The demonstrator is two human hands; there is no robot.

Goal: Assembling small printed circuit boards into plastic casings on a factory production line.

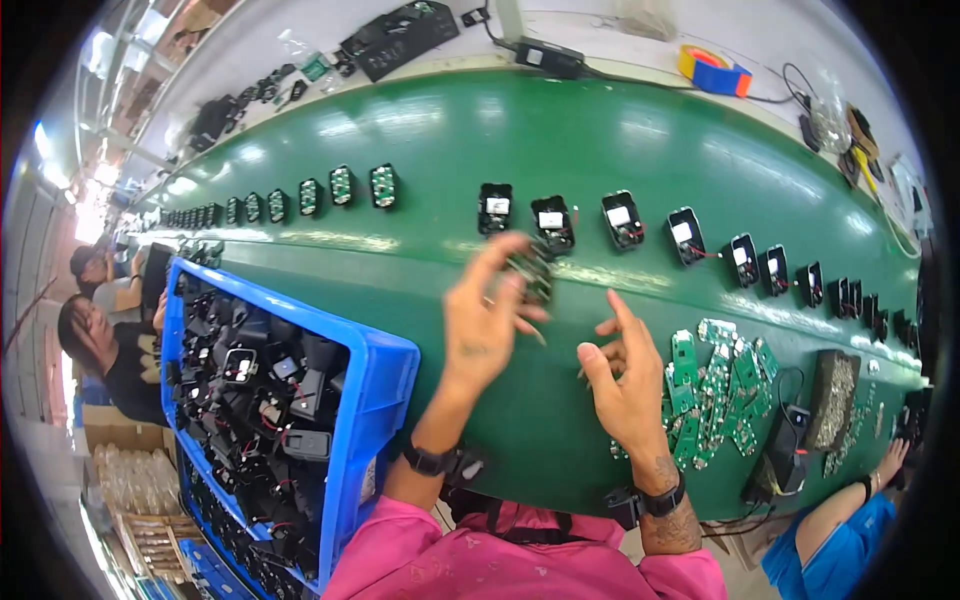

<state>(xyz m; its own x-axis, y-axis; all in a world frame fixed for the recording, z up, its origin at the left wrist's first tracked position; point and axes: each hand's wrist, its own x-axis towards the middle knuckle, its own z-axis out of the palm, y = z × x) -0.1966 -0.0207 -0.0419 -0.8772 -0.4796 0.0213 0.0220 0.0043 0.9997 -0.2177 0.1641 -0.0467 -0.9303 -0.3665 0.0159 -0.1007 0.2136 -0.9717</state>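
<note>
Across the middle, from 9 o'clock round to 3, spreads a green worktop (440,130). At 8 to 9 o'clock stands a blue plastic crate (385,370), heaped with black plastic housings; at 4 o'clock lies a loose pile of green circuit boards (712,385). The two hands are apart from each other: the left hand (485,315) looks pinched, thumb and fingers, on a populated circuit board (536,275) — motion blur hides whether it is one or several — while the right hand (625,385) is empty, its thumb and fingers spread.

For good handling here, I would grip a board by its edges, keep fingertips off the components and square it level over an open black housing (553,222). The free right hand could usefully steady the housing wall, and the thin red leads (706,255) seen at some housings ought to be kept from being trapped — a pinched wire would likely hold a board up.

The held board sits at 1 to 2 o'clock from the left palm and at 10 to 11 from the right hand, well apart from the latter. The nearest open housing is just beside it, between 12 and 1; whether they touch is unclear.
</note>
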